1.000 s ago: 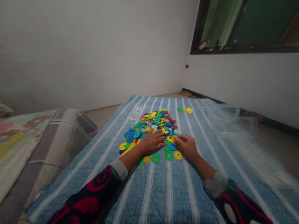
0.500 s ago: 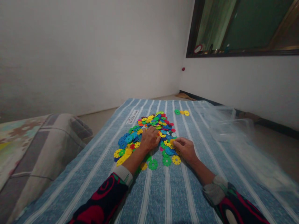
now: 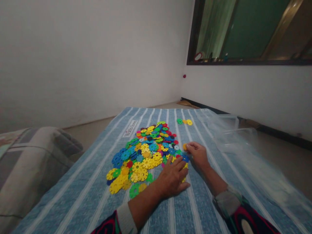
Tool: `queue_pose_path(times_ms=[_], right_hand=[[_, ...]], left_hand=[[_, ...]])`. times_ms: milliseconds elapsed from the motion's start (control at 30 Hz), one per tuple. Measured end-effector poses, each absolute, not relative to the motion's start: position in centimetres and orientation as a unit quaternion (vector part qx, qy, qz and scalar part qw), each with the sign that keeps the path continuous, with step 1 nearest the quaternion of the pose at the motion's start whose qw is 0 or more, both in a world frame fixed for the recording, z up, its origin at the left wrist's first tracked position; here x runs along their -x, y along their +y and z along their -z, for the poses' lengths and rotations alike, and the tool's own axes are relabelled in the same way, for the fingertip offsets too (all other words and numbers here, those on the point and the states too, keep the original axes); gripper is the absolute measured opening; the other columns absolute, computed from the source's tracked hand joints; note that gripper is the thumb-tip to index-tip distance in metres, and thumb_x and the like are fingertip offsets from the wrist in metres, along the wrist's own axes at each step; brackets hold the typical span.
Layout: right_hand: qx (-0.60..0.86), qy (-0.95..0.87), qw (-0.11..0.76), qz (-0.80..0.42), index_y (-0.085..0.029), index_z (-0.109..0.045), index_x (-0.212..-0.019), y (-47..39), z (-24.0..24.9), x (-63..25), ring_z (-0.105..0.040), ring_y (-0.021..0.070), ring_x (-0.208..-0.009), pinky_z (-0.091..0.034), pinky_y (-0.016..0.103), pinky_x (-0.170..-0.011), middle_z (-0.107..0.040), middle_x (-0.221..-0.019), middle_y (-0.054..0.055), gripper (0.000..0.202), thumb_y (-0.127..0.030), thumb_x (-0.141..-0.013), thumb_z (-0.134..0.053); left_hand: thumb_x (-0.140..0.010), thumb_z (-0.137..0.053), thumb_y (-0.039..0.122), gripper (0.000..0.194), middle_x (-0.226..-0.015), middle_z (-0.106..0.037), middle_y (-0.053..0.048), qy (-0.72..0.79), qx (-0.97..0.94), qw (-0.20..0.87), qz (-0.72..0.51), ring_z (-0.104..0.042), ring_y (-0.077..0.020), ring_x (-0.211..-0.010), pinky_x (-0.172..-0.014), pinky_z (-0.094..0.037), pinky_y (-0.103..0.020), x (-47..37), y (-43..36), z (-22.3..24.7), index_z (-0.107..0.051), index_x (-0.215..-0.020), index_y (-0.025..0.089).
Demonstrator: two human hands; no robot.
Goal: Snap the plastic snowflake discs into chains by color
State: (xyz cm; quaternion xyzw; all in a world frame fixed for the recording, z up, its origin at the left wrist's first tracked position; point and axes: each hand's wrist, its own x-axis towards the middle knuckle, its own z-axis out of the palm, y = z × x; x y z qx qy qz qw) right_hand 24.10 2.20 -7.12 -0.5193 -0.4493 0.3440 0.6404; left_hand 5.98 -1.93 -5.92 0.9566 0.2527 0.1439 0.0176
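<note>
A heap of interlocking plastic discs (image 3: pixel 147 162) in yellow, blue, green, red and other colours is spread over a blue-and-white striped cloth (image 3: pixel 180 217). At the heap's near right side, my left hand (image 3: pixel 173 177) lies palm down with its fingers apart, resting on discs that it partly hides. My right hand (image 3: pixel 198 156), just right of the heap, pinches a yellow-orange disc (image 3: pixel 184 147) between thumb and fingertips. Farther back, a green disc (image 3: pixel 179 121) lies beside an orange one (image 3: pixel 184 122) and a yellow one (image 3: pixel 189 122).
Clear plastic containers (image 3: pixel 236 138) stand along the right edge of the cloth. A "With love" label (image 3: pixel 130 128) is at the heap's far left. Grey checked fabric (image 3: pixel 44 162) covers something at the left. A window (image 3: pixel 243 32) is set in the right wall.
My left hand has moved from the middle of the heap toward its near right side. My right hand keeps the yellow-orange disc, now drawn slightly away from the heap. The view has shifted.
</note>
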Motion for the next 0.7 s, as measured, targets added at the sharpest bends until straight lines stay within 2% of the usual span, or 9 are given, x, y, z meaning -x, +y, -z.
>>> queue_pose_path(times_ms=[133, 233, 300, 433, 567, 700], right_hand=[[0.545, -0.460, 0.630, -0.308, -0.015, -0.069, -0.077, 5.9, 7.1, -26.1, -0.063, 0.0162, -0.062, -0.048, 0.026, -0.056, -0.069, -0.065, 0.004, 0.032, -0.044, -0.066, -0.068], [0.576, -0.516, 0.591, -0.230, -0.015, -0.069, -0.072, 9.8, 6.8, -28.1, -0.060, 0.0156, -0.061, -0.047, 0.026, -0.058, -0.067, -0.064, 0.002, 0.030, -0.044, -0.068, -0.062], [0.608, -0.579, 0.522, -0.152, -0.016, -0.070, -0.071, 12.6, 6.4, -29.4, -0.059, 0.0154, -0.063, -0.046, 0.027, -0.062, -0.067, -0.065, 0.002, 0.028, -0.041, -0.071, -0.058], [0.682, -0.647, 0.339, -0.031, -0.016, -0.074, -0.081, 17.7, 5.8, -31.2, -0.062, 0.0159, -0.073, -0.043, 0.025, -0.067, -0.072, -0.080, 0.004, 0.026, -0.032, -0.079, -0.054], [0.698, -0.658, 0.283, -0.008, -0.018, -0.077, -0.088, 21.2, 5.7, -31.8, -0.063, 0.0184, -0.086, -0.043, 0.025, -0.073, -0.073, -0.093, 0.007, 0.023, -0.029, -0.081, -0.057], [0.714, -0.662, 0.227, 0.014, -0.019, -0.076, -0.099, 23.4, 5.6, -31.8, -0.059, 0.0218, -0.101, -0.042, 0.027, -0.082, -0.069, -0.105, 0.011, 0.028, -0.026, -0.084, -0.054]], left_hand=[[-0.089, -0.054, 0.042, 0.032, -0.134, -0.057, -0.010, 0.278, -0.948, 0.010, -0.151, -0.041, -0.0301, -0.134, -0.110, -0.027, -0.058, -5.8, -1.5, 6.5, -0.058, -0.114, 0.022], [-0.091, -0.051, 0.036, 0.028, -0.134, -0.057, -0.011, 0.324, -0.930, -0.005, -0.174, -0.043, -0.0292, -0.134, -0.110, -0.028, -0.059, -5.4, -1.2, 6.8, -0.056, -0.115, 0.021], [-0.092, -0.050, 0.034, 0.027, -0.136, -0.056, -0.012, 0.343, -0.921, -0.017, -0.183, -0.044, -0.0298, -0.133, -0.110, -0.028, -0.061, -5.2, -1.2, 7.1, -0.056, -0.114, 0.020], [-0.091, -0.049, 0.037, 0.029, -0.137, -0.056, -0.012, 0.348, -0.912, -0.053, -0.210, -0.047, -0.0297, -0.130, -0.108, -0.033, -0.059, -4.9, -1.1, 8.1, -0.056, -0.115, 0.021], [-0.090, -0.049, 0.038, 0.030, -0.138, -0.056, -0.011, 0.339, -0.906, -0.093, -0.236, -0.050, -0.0288, -0.127, -0.105, -0.037, -0.057, -4.7, -0.5, 9.7, -0.057, -0.115, 0.023], [-0.089, -0.048, 0.043, 0.033, -0.132, -0.060, -0.011, 0.332, -0.892, -0.138, -0.276, -0.051, -0.0295, -0.124, -0.105, -0.035, -0.058, -4.6, 0.5, 11.9, -0.057, -0.114, 0.023]])
